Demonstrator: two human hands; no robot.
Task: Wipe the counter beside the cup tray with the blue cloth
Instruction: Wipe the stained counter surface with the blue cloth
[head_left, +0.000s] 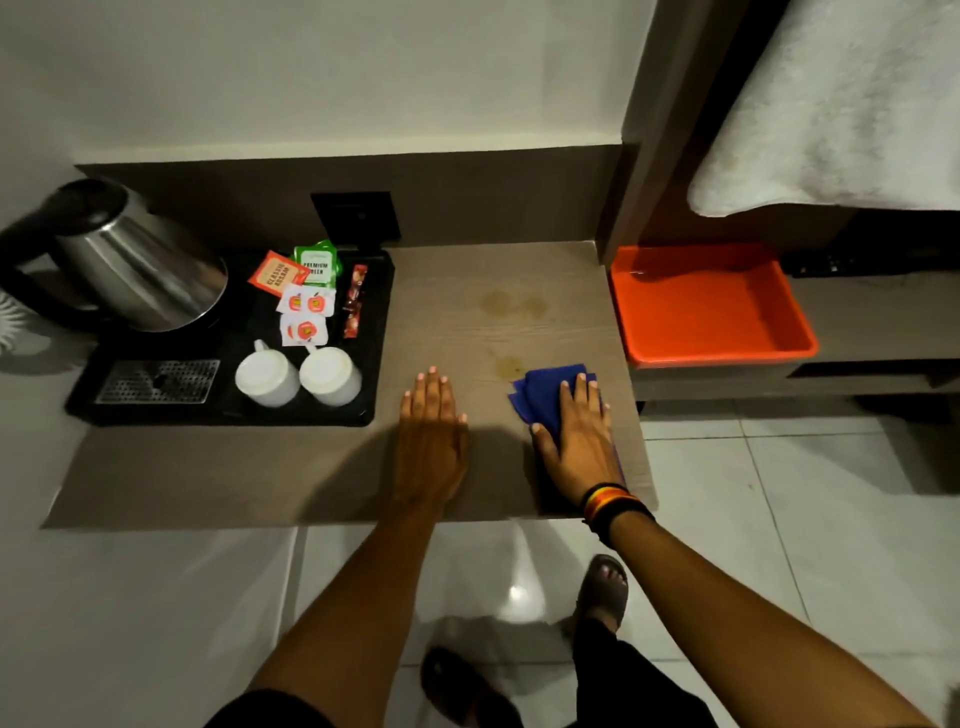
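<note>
The blue cloth (543, 395) lies folded on the brown counter (493, 332), to the right of the black cup tray (382, 322). My right hand (579, 441) presses flat on the cloth, covering its near half. My left hand (431, 423) rests flat and empty on the bare counter, just right of the tray's near corner. Brownish stains (511, 304) mark the counter beyond the cloth, and a smaller stain (506, 365) sits right at its far edge.
The tray holds two upturned white cups (298, 376), a steel kettle (140, 265), sachets (306, 299) and a metal grate (158, 382). An orange bin (709, 306) stands on a lower shelf to the right. A white towel (831, 104) hangs above it. Tiled floor lies below.
</note>
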